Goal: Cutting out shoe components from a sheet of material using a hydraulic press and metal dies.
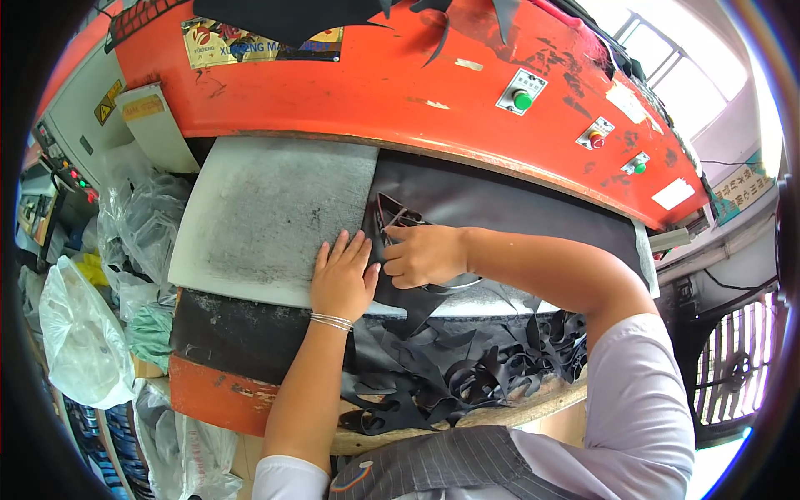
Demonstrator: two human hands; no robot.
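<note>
A black leather-like sheet (517,208) lies over the right part of a pale cutting board (275,217), whose bare left half is scuffed grey. My left hand (342,271) rests flat with its fingers stretched out, on the board beside the sheet's left edge. Over that edge of the sheet, my right hand (429,254) is closed on a thin-walled metal cutting die (400,215) with a pointed upper corner. A curved metal rim shows again below the right hand. The rest of the die is hidden under the fingers.
An orange press beam (375,92) spans the far side, with a green button (522,100) and a red knob (597,140). Black offcuts (483,367) pile along the near edge. Clear plastic bags (83,333) crowd the left.
</note>
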